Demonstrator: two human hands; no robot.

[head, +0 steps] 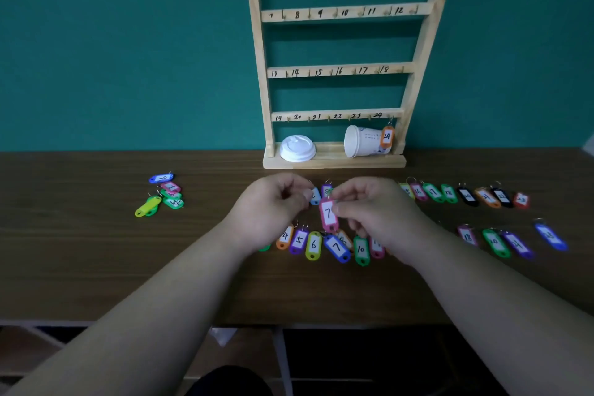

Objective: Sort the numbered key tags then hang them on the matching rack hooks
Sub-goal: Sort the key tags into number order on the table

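My right hand [369, 206] pinches a pink tag marked 7 [328, 215] by its edge, holding it upright above the table. My left hand [273, 206] is curled just left of it, fingertips near the tag's top; what it holds is hidden. Below lies a near row of tags: orange 4 [284, 237], purple 5 [299, 240], green 6 [313, 245], blue 7 [337, 247], green 10 [361, 249]. A far row runs right, with 16 [418, 191] and 17 [434, 192]. The wooden rack [334, 71] stands behind, an orange tag 24 [387, 136] on its hook.
A loose pile of tags [162, 194] lies at the table's left. A tipped white paper cup [361, 141] and its lid [297, 148] sit on the rack's base. More tags, 18 [467, 236] and a blue one [550, 236], lie at the right.
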